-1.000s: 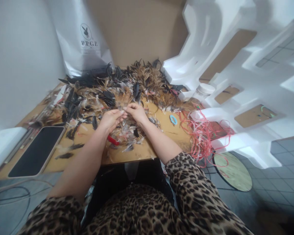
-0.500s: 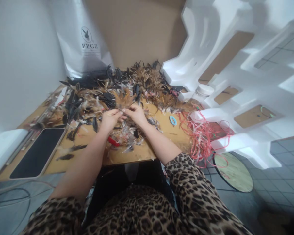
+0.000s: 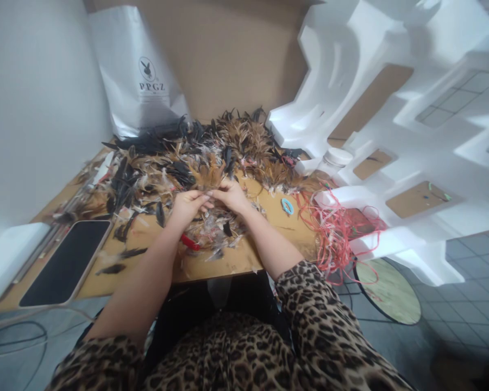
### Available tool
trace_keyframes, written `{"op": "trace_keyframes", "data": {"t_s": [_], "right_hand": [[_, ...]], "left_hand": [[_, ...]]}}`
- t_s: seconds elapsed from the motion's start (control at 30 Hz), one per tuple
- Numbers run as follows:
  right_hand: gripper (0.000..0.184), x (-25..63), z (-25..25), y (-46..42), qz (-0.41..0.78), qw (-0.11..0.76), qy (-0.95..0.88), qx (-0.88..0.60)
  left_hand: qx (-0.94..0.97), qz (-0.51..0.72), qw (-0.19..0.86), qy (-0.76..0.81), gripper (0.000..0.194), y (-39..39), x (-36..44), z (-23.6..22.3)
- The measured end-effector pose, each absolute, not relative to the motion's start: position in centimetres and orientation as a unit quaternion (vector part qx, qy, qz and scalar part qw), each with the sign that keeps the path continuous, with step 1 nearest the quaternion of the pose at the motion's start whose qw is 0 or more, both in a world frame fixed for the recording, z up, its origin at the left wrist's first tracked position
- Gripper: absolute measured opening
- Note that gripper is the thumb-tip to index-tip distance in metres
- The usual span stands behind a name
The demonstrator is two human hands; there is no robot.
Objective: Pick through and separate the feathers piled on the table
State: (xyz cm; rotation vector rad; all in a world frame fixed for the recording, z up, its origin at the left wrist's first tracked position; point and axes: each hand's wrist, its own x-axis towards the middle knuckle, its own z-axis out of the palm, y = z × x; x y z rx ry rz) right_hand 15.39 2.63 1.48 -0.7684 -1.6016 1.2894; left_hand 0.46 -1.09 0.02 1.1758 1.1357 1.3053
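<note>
A: What lies nearest the wearer?

B: A black-screened phone with a pale rim (image 3: pixel 67 263), on the left of the wooden tabletop (image 3: pixel 287 239), and a curved red piece (image 3: pixel 190 243) among loose feather scraps (image 3: pixel 212 231).

A: And the hands?

B: Just beyond the red piece, the left hand (image 3: pixel 187 207) and right hand (image 3: pixel 232 198) meet, fingers of both pinched at the base of a fanned, golden-brown feather bunch (image 3: pixel 209 176), its tips pointing away.

A: Further off?

B: A small light-blue ring (image 3: pixel 287 206) right of the hands, tangled pink strands (image 3: pixel 334 233) beyond its right side, then a heaped brown-and-black feather pile (image 3: pixel 244 136) before a silvery-white bag (image 3: pixel 132 81).
</note>
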Motion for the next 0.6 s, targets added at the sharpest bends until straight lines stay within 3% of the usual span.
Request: {"op": "trace_keyframes", "data": {"t_s": [0.33,0.6], "right_hand": [[0.029,15.27,1.32,2.78,0.429,0.464,-0.697,-0.339],[0.030,15.34,1.52,2.51,0.511,0.439,-0.660,-0.332]], "left_hand": [[0.514,0.524,0.466,0.493,0.011,-0.94,0.41,-0.04],[0.485,0.510,0.522,0.482,0.015,-1.54,0.71,0.80]]}}
